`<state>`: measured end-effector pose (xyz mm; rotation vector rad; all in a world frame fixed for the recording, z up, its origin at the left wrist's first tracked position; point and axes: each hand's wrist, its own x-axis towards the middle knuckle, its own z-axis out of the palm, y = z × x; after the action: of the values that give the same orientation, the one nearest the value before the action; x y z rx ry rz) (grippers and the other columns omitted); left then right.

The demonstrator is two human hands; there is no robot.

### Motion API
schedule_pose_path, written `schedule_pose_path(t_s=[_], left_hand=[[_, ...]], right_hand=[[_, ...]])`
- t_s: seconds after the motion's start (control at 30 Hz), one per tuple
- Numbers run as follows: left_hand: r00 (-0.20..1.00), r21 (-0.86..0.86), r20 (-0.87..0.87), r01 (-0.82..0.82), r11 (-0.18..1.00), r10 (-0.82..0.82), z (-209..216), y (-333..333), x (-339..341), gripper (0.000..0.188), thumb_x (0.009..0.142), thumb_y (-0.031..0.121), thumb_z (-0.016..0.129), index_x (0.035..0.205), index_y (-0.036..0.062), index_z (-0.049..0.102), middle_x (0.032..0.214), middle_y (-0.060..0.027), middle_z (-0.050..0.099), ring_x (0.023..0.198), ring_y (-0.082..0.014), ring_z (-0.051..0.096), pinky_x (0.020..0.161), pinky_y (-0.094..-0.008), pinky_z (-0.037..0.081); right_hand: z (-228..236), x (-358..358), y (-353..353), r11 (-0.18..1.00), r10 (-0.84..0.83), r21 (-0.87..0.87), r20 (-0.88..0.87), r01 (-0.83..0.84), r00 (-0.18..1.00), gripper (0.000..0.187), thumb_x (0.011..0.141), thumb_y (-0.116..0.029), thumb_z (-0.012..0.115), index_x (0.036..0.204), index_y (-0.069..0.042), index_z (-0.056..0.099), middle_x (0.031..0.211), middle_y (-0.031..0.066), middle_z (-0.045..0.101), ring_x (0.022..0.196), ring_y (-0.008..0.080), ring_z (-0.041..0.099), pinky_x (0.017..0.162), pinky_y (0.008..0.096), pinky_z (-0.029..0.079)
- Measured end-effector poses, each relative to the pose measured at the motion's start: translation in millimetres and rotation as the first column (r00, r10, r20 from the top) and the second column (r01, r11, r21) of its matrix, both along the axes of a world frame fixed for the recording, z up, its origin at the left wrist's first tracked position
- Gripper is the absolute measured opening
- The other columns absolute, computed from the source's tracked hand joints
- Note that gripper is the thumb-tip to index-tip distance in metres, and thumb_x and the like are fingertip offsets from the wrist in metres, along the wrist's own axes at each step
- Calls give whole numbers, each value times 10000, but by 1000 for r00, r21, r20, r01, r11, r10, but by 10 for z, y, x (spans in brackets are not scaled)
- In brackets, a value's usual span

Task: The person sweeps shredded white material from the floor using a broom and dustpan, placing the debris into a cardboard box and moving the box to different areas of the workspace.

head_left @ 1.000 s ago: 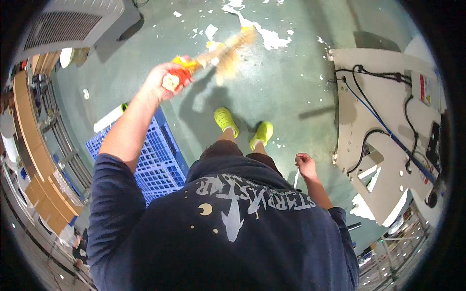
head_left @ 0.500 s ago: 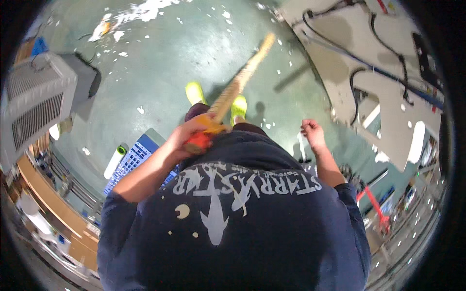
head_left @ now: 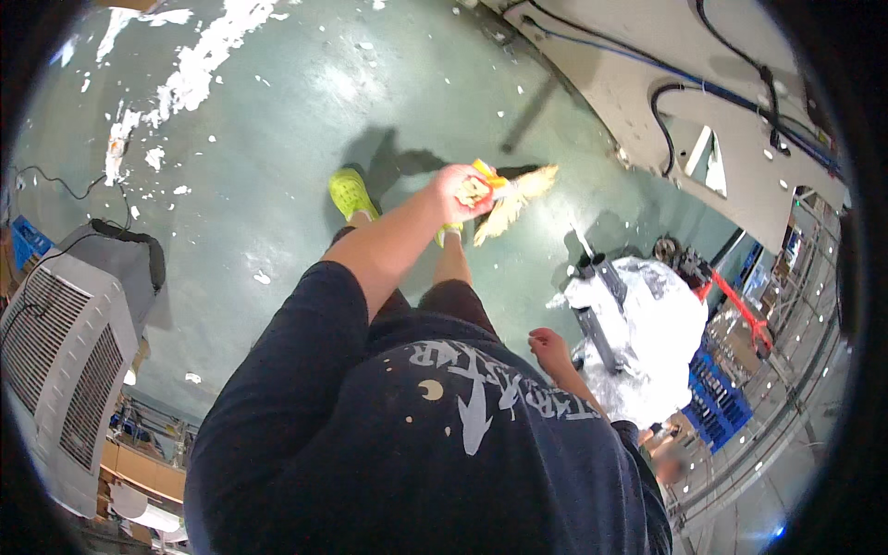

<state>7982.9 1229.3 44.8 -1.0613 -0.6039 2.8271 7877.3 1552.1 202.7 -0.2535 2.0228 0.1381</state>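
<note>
My left hand (head_left: 465, 191) is stretched out in front of me, its fingers wrapped round the orange end of a straw broom. The broom's (head_left: 518, 202) pale yellow bristles fan out to the right, over the green floor, beyond my right foot. Whether the bristles touch the floor, I cannot tell. By my right hip, my right hand (head_left: 549, 350) hangs with its fingers loosely curled in and nothing seen in them. It is nearest to a white plastic-wrapped bundle (head_left: 652, 319).
Dark tubes (head_left: 601, 338) lie on the bundle, near a red-handled tool (head_left: 740, 305). A pale panel with black hoses (head_left: 684, 88) stands at the front right, a grey slatted machine (head_left: 79, 342) at the left. White scraps (head_left: 199, 79) litter the floor (head_left: 268, 148).
My left arm has swung forward and to the right with the broom, away from my waist. My right hand is lower in view. The view has turned, bringing the plastic-wrapped bundle into sight.
</note>
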Motion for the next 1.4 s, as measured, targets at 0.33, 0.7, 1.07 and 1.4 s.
schedule_pose_path(t_s=[0.33, 0.7, 1.07, 1.4], left_hand=[[745, -151, -134, -667, 729, 654, 125, -2013, 1408, 258, 740, 185, 396, 935, 43, 487, 887, -190, 468, 629, -270, 470, 448, -257, 451], [361, -247, 116, -892, 379, 925, 614, -1711, 3111, 390, 759, 286, 366, 960, -36, 455, 873, -262, 429, 664, -219, 495, 476, -227, 465], [672, -570, 52, -588, 574, 739, 2117, -1762, 2284, 435, 729, 120, 495, 1116, 202, 317, 919, -137, 517, 540, -198, 541, 358, -277, 433], [663, -298, -97, -731, 614, 742, 1062, -4049, 477, 261, 704, 143, 494, 957, 85, 508, 838, -105, 515, 743, -238, 526, 577, -312, 467]], right_hand=[[-129, 18, -1841, 894, 93, -444, 67, -54, 993, 157, 747, -92, 530, 879, -7, 531, 708, 32, 558, 630, 82, 493, 586, 211, 407], [-118, -154, -2753, 810, 456, -427, 29, -401, 890, 195, 727, -138, 549, 867, -3, 533, 742, 94, 585, 676, 146, 541, 644, 258, 426], [-419, -655, -4347, 697, 594, -478, -32, -535, 804, 191, 718, -191, 531, 817, -29, 554, 717, 117, 585, 671, 227, 563, 640, 298, 432], [-373, -1087, -5910, 651, 624, -480, -104, -588, 775, 165, 717, -124, 528, 835, -8, 538, 687, 66, 568, 584, 141, 528, 572, 255, 423]])
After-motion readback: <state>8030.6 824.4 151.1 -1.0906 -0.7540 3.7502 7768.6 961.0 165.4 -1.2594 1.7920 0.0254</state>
